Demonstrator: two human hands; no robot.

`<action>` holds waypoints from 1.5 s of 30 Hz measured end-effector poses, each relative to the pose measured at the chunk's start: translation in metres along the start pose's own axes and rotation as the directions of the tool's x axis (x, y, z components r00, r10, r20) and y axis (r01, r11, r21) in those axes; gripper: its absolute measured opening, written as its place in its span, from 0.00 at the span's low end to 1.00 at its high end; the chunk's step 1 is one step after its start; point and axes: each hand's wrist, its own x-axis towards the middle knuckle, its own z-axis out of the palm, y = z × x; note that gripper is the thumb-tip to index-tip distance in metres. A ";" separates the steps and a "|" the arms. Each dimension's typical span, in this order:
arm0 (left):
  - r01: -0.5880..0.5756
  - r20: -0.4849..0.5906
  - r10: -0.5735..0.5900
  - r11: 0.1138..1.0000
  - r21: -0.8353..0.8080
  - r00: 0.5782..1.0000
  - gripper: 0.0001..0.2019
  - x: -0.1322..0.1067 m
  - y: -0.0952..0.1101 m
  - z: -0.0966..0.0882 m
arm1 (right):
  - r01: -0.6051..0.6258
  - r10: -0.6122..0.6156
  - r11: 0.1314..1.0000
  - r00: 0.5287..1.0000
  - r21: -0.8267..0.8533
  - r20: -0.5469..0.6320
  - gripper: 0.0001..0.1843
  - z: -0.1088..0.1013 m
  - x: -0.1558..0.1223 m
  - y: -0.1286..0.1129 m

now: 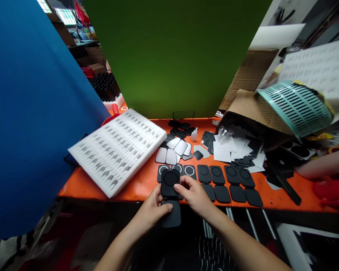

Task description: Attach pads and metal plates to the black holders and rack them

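Both my hands hold one black folding pad [170, 183] at the front edge of the orange table [135, 184]. My left hand [152, 210] grips its lower flap from below, thumb on top. My right hand [193, 194] pinches the right side of the upper flap, which bears a round recess. Just behind it a row of several similar black pads [217, 175] lies flat, each with a circle. Grey-white rounded plates [173, 150] lie in a fan further back.
A white foam tray [118, 148] with many slots fills the table's left. White sheets [231, 148] and black parts pile at the right under a tilted cardboard box [251, 109] and teal basket [295, 107]. Another person's forearm [324, 167] lies far right. A small glue bottle [194, 134] stands mid-table.
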 end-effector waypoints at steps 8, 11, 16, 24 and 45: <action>0.017 0.003 -0.017 1.000 0.011 1.000 0.25 0.000 0.002 0.009 | 0.005 -0.005 1.000 1.000 -0.024 -0.003 0.09 -0.007 -0.005 0.001; 0.015 0.009 -0.015 1.000 -0.002 1.000 0.25 0.000 0.002 0.011 | 0.021 -0.021 0.999 1.000 -0.040 0.001 0.09 -0.010 -0.006 0.000; 0.018 0.020 -0.018 1.000 -0.015 1.000 0.25 0.001 0.003 0.014 | 0.022 -0.022 0.998 1.000 -0.058 -0.007 0.08 -0.013 -0.007 0.001; 0.019 0.027 -0.019 1.000 -0.013 0.999 0.25 0.001 0.006 0.019 | 0.024 -0.027 0.994 0.999 -0.109 -0.021 0.08 -0.013 -0.011 -0.001; -0.045 0.047 0.042 0.997 0.057 0.998 0.22 -0.001 0.005 0.028 | 0.125 -0.186 0.819 0.981 -0.561 -0.053 0.09 -0.013 -0.018 -0.016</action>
